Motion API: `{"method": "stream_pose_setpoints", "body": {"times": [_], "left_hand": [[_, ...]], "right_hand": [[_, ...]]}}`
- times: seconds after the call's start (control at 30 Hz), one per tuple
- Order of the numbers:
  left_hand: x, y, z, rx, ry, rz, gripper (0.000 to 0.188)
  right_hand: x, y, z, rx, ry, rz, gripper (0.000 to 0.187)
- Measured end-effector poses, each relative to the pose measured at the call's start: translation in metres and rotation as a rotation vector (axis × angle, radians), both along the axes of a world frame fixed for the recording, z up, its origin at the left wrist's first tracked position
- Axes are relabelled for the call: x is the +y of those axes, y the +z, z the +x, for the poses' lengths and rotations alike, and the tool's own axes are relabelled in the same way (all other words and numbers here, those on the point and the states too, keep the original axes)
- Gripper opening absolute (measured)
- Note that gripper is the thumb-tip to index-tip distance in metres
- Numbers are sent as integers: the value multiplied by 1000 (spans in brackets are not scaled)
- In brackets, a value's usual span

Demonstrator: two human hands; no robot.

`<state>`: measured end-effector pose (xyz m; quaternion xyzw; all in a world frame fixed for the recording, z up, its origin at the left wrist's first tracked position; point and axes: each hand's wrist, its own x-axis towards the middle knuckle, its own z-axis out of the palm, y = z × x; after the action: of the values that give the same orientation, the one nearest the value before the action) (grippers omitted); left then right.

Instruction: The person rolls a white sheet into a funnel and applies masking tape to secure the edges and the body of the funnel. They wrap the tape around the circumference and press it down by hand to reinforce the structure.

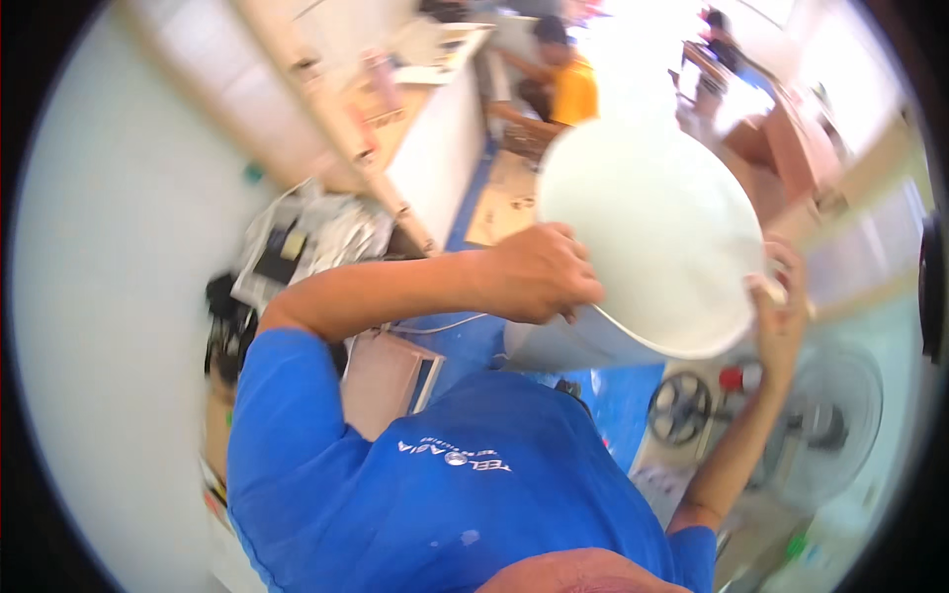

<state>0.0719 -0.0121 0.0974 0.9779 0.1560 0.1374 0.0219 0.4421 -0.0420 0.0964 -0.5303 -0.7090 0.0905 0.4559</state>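
Head view: you've got a big pale cylinder up in front of your blue shirt, tilted, wide mouth toward the camera. Your left hand has its fingers curled tightly over the near-left rim; your right hand is at the right edge, fingers bent, though blur leaves their exact grip unclear. Gripping both sides probably steadies the wide mouth. Fan to your right, co-worker in yellow beyond.
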Motion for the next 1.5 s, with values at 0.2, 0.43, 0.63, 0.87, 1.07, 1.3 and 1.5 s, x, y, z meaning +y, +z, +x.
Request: {"method": "stream_pose_setpoints", "body": {"times": [0.2,0.43,0.63,0.87,1.07,1.3,1.5], "left_hand": [[-25,-12,-19,-56,79,11,18],[-56,-24,-15,-29,283,-21,14],[-66,-26,6,-30,318,56,10],[-58,-27,33,-34,380,92,10],[-63,-9,20,24,466,-29,9],[-42,-7,29,41,340,-17,9],[14,-47,40,-222,196,114,10]], "right_hand": [[121,-28,39,134,198,-711,56],[176,-24,29,-246,391,-760,53],[223,-21,35,-663,425,-392,54],[233,-15,30,-723,412,-408,51],[206,3,6,-517,468,-371,48],[166,-19,55,-536,120,-194,44],[208,-42,130,-785,-36,-258,56]]}}
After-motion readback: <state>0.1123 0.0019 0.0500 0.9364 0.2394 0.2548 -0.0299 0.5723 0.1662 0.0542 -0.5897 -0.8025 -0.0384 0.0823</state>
